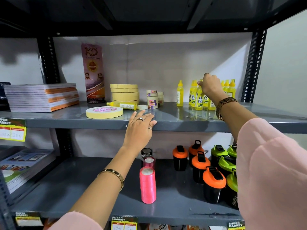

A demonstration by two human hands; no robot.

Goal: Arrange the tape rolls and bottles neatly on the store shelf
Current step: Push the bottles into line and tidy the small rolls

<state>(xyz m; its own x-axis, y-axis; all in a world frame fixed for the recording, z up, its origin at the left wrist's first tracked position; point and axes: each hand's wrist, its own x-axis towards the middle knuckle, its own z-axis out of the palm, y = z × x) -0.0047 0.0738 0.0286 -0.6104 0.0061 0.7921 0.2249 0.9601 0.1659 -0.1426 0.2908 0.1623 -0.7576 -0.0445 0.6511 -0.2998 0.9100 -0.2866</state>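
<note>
The grey store shelf (pixel 166 126) carries the task's things, and the work seems about half done; the yellow glue bottles (pixel 199 98) stand upright in a close group at the right, with the right hand (pixel 210 85) closed around the top of one of them, while a single bottle (pixel 179 93) stands a little apart to their left. The stack of wide tape rolls (pixel 125 93) is fairly tidy; still left, I judge, are the big loose tape roll (pixel 104 112) lying flat near the front, the fallen bottle (pixel 123 105) on its side behind it, and the small tape rolls (pixel 152 101), stacked unevenly; the left hand (pixel 140 128) rests flat on the shelf edge, fingers spread, holding nothing.
</note>
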